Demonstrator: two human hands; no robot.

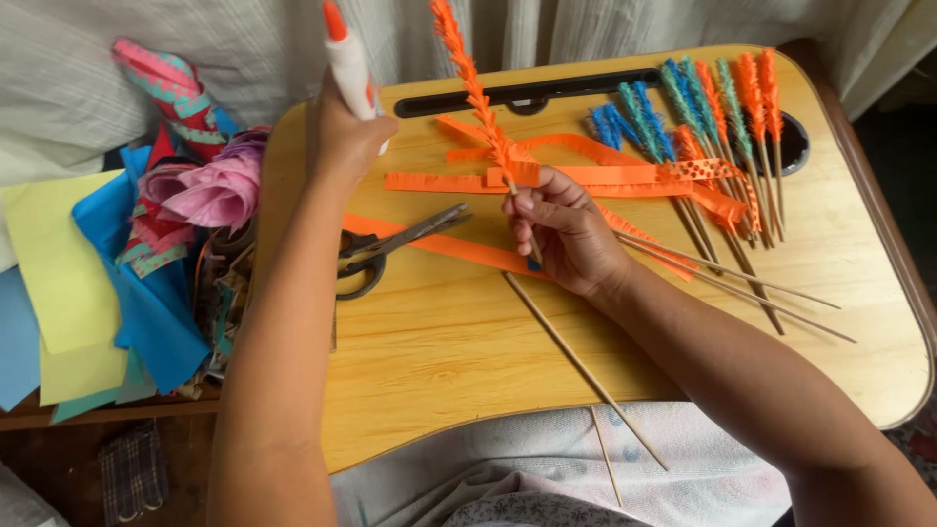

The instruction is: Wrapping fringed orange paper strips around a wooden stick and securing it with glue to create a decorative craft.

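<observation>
Nearest the camera, a pale patterned cloth (pixel 547 468) is seen over the person's lap, with two bare wooden skewers (pixel 586 366) lying across the front edge of the wooden bench (pixel 439 361) and onto the cloth.

The left hand (pixel 342 137) is raised at the far left corner of the bench, its grip closed around a white glue bottle (pixel 349 60) with an orange cap, held upright and tilted slightly left.

The right hand (pixel 566 234) is placed over the middle of the bench, its fingers pinched together on a thin stick wrapped in orange fringed paper (pixel 468 73). This fringed stick is held almost upright, leaning to the left, its tip reaching the top of the view. A loose end of orange paper is seen at the fingertips.

Flat orange paper strips (pixel 439 182) are spread on the bench beneath and behind the right hand. A pair of scissors (pixel 386 249) with dark handles is laid just left of that hand, on one strip.

At the far right of the bench, finished fringed sticks (pixel 712 107) in blue, teal and orange are fanned out, partly over a dark round hole.

Left of the bench, sheets of yellow and blue paper (pixel 68 283) and pink crumpled paper (pixel 215 190) are piled.
</observation>
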